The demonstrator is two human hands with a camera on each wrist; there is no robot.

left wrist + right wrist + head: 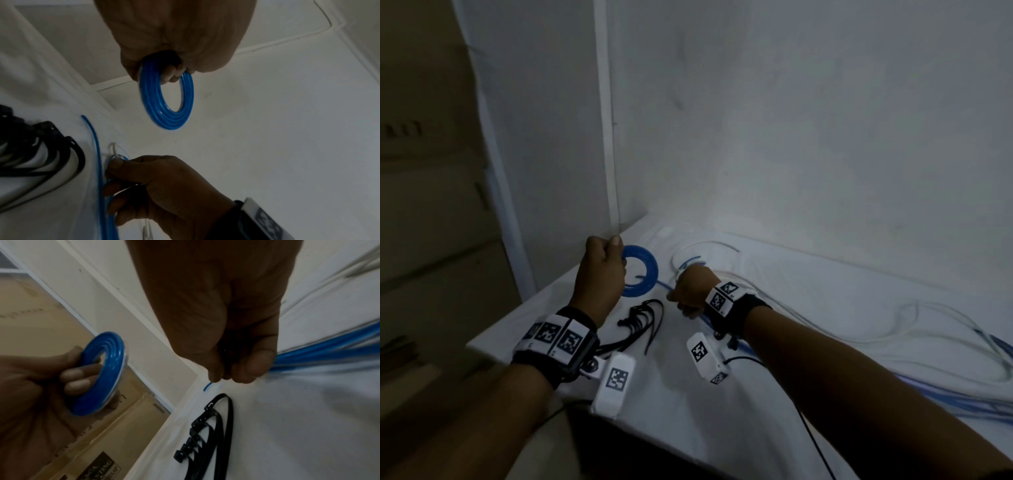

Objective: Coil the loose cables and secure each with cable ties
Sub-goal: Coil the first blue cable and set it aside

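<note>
My left hand (602,267) grips a tight blue cable coil (645,270) and holds it upright above the table near the wall corner; fingers pass through its hole (172,120). My right hand (688,294), low on the white table (722,428), is curled round the loose blue cable (329,350), which runs off to the right. A short blue end (207,385) sticks out past its fingers. A bunch of black cable ties (643,322) lies on the table between the two hands.
White cables (893,329) loop across the table to the right, with more blue cable (962,404) at the right edge. Walls close in behind and left. Cardboard boxes (61,434) stand beyond the table's left edge.
</note>
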